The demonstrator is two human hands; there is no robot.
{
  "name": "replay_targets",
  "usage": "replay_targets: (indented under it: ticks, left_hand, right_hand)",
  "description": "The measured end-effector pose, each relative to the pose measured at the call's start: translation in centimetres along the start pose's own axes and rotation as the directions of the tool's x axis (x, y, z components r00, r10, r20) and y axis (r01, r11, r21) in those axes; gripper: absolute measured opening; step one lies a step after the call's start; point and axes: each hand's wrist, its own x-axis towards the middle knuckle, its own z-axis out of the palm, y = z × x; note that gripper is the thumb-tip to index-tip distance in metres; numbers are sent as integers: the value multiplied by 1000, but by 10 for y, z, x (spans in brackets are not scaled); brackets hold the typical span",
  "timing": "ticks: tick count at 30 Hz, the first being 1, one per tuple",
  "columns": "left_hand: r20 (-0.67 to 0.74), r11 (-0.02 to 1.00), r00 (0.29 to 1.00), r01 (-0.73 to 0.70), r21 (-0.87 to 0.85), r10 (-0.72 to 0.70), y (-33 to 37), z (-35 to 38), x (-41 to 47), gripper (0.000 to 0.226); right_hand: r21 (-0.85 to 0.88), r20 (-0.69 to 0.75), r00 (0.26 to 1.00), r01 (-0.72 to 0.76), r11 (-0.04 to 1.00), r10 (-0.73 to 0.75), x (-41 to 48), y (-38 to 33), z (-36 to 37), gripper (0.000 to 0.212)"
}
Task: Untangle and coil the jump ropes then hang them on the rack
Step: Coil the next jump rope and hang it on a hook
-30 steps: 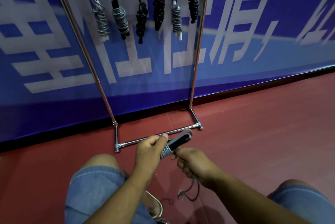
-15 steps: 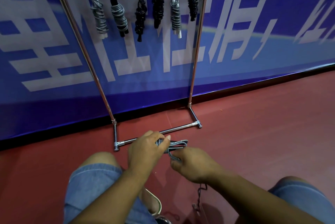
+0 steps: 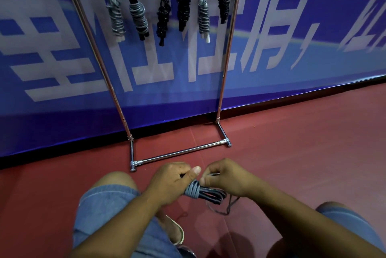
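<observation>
Left hand point(image 3: 170, 182) is gripping a half-coiled jump rope point(image 3: 205, 193) as right hand point(image 3: 226, 180) is pinching its strand, rack point(image 3: 179, 153) standing at twelve o'clock.

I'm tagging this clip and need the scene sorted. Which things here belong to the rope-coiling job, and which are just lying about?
Job: grey jump rope, gripped by left hand and right hand; rack; six coiled ropes hanging on it.
Just there: blue banner; red floor; pale shoe.
</observation>
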Motion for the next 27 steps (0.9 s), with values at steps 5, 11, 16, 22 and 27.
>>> replay_targets:
  ticks: [5,11,16,22,27]
  left_hand:
    - [-8,994,1000,-4,-108,3,5,-2,3,61]
    - [-117,995,988,-104,-8,103,4,-1,1,50]
    - [137,947,989,-88,310,47,10,-9,0,78]
    - [289,887,951,-42,461,-105,27,-10,0,75]
    - [344,972,923,100,214,-171,30,-18,4,46]
  right_hand:
    - [324,56,991,-136,936,124,-3,4,0,22]
    - [546,136,975,-224,808,179,-5,11,8,28]
    - [479,24,971,-221,850,239,0,14,11,28]
    - [500,9,970,-214,839,242,4,19,17,27]
    - [485,-6,979,-175,857,204,4,19,18,17]
